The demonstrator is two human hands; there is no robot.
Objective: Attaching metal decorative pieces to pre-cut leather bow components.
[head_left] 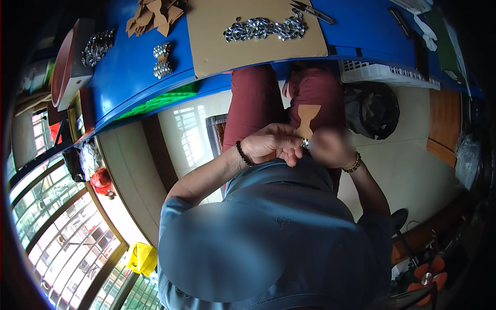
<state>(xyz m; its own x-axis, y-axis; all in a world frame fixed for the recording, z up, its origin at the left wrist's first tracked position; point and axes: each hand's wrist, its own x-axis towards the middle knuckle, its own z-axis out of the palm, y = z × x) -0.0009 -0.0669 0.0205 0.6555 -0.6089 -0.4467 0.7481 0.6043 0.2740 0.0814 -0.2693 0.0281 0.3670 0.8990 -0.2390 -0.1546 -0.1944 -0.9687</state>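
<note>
Over my lap, a brown bow-tie-shaped card (309, 118) stands with its wide end up. My left hand (274, 144) is closed, pinching the narrow part of the card between thumb and fingers. Silvery beads (306, 143) show at the card's lower end, between the two hands. Close against that end is my right hand (330, 148), blurred so that its fingers cannot be made out. What lies behind the fingers is hidden.
A blue table (129, 62) spans the far side. On it lie a brown board (206, 51), a heap of silvery beads (266, 29), tweezers (313, 12), stacked brown cards (155, 16) and a beaded card (162, 59). Below sits a white basket (387, 74).
</note>
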